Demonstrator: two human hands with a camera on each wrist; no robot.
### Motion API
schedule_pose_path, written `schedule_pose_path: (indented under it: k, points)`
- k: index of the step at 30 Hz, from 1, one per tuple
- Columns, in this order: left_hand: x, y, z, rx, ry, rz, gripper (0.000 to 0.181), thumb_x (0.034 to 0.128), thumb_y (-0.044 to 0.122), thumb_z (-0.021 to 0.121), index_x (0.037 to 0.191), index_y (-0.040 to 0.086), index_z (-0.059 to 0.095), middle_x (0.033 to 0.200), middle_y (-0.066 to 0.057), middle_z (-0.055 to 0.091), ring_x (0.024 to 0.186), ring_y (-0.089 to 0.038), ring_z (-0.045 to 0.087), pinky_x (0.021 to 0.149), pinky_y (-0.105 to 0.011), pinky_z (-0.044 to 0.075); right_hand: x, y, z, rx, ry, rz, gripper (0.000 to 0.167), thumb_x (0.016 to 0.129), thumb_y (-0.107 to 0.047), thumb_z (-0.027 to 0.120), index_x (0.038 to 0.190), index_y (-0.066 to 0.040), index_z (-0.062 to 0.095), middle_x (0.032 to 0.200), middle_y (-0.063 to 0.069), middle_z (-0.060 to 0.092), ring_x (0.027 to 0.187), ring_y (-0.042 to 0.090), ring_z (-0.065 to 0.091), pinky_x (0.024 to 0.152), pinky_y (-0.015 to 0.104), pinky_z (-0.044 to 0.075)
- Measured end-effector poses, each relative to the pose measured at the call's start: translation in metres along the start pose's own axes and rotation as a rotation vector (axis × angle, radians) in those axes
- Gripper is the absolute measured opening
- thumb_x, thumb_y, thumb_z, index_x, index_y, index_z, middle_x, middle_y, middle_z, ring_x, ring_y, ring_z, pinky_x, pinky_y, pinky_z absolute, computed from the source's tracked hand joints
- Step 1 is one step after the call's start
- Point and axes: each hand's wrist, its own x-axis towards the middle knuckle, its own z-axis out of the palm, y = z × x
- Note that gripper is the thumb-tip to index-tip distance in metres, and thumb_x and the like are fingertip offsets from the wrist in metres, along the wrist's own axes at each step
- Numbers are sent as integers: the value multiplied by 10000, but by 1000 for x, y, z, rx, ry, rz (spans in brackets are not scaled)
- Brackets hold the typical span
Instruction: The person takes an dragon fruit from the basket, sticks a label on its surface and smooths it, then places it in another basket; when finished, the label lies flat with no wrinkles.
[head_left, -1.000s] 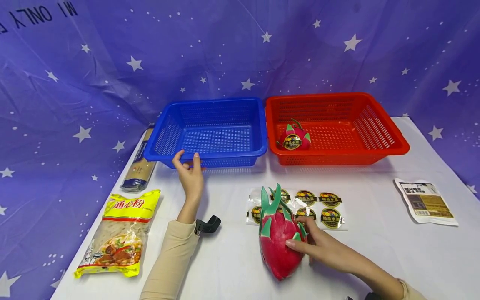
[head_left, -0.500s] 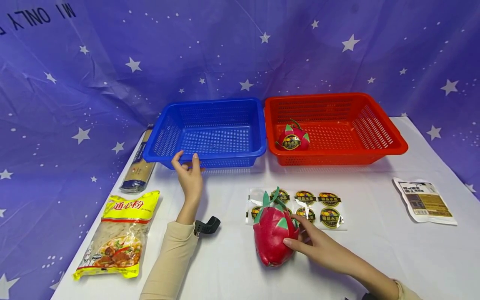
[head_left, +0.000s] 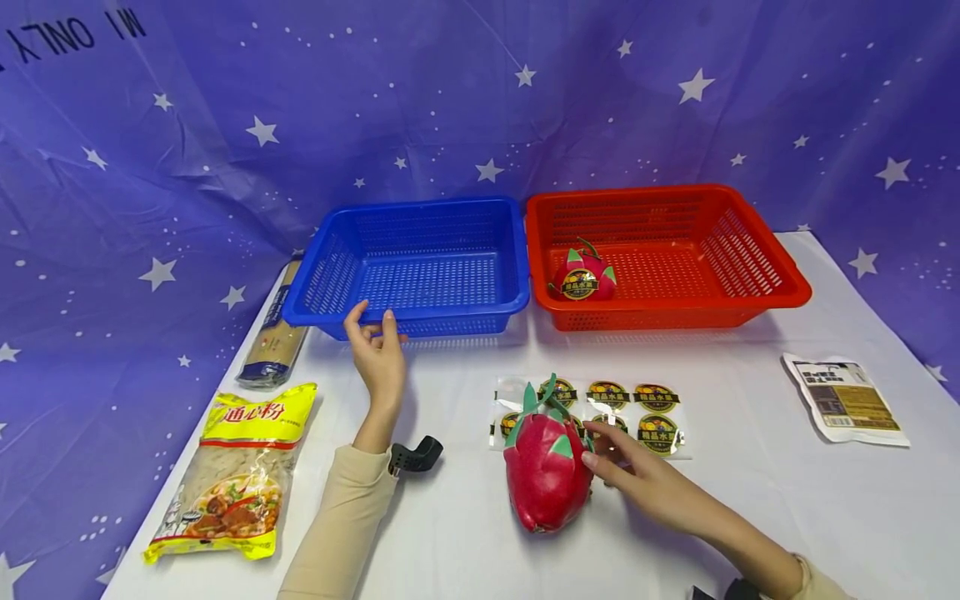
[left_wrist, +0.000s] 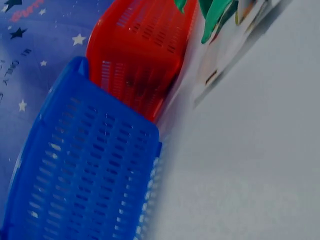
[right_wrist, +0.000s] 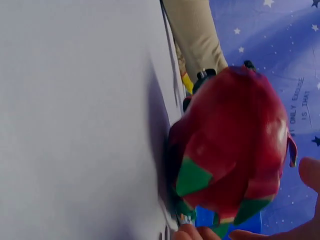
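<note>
The dragon fruit [head_left: 546,485] rests on the white table [head_left: 465,533], its leaves over the sticker sheet [head_left: 657,435]. My right hand [head_left: 652,483] sits at its right side, thumb and fingers parted; whether fingertips touch, I cannot tell. My left hand [head_left: 381,362], loosely spread, is at the blue basket's [head_left: 465,311] front rim.

On the worktop [head_left: 750,492], at upper centre, the left basket [head_left: 431,279] stands beside the right basket [head_left: 675,275], which contains one fruit [head_left: 592,279]. A second fruit [head_left: 546,479] lies lower, before the sticker sheet [head_left: 632,412]. At left, a packet [head_left: 275,337] lies behind a bag [head_left: 236,475]; at right, a pouch [head_left: 846,400].
</note>
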Motion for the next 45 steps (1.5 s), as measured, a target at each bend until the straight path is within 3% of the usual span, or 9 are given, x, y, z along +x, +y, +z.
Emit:
schedule_pose_path:
  k: [5,8,12,17,22,29,34,38,45]
  points:
    - [-5,-6,6,80,57,83,282,884,232,568,1001,-11,488,829,-40,534,587,-106,517,535,-174,427,7,4,-9,150,78,-17,514,922,-311,500,1322,-4,399,1170,178,567,954,117,608,791,259,521]
    - [-12,-2,11,137,20,95,251,874,238,581,879,-2,509,816,-53,562,591,-135,505,526,-189,404,12,7,-15,227,123,-37,493,930,-273,492,1308,35,413,1199,228,562,987,97,607,815,254,517]
    - [-22,6,17,238,-225,11,238,868,267,589,915,33,600,848,-111,632,651,-222,586,534,-227,446,18,10,-22,341,141,-40,507,945,-262,466,1308,82,384,1234,275,525,1004,68,609,836,239,509]
    - [-34,15,24,323,-671,-285,492,853,315,601,1225,9,504,1041,-194,631,841,-308,642,678,-320,544,25,13,-27,457,153,-33,549,948,-281,459,1323,101,340,1269,247,510,1025,100,612,851,228,502]
    - [-42,16,29,310,-872,-461,607,868,303,585,1332,-24,371,1172,-223,578,915,-306,641,770,-350,538,32,10,-30,463,159,-43,569,937,-316,475,1327,79,354,1271,228,512,1029,145,614,849,214,500]
    - [-45,13,31,186,-894,-548,579,861,201,592,1324,-52,352,1206,-241,555,937,-348,638,799,-365,533,48,5,-34,517,143,14,583,939,-316,470,1348,73,323,1293,264,469,1033,129,610,877,233,490]
    - [-49,7,33,166,-852,-554,512,828,146,622,1265,-44,435,1084,-234,626,781,-225,660,717,-309,546,60,7,-33,512,123,81,565,952,-294,445,1369,56,296,1343,294,402,1080,163,590,913,262,473]
    - [-51,1,36,192,-861,-504,422,807,145,642,1189,1,535,937,-182,679,638,-100,577,576,-237,477,66,9,-30,447,123,111,554,948,-294,448,1368,40,310,1340,268,421,1106,219,570,905,270,479]
    - [-57,-2,38,236,-874,-393,280,804,95,641,1072,16,631,860,-161,673,608,-106,522,485,-210,375,70,8,-30,399,112,130,584,937,-329,464,1370,32,310,1337,246,435,1128,267,550,895,273,486]
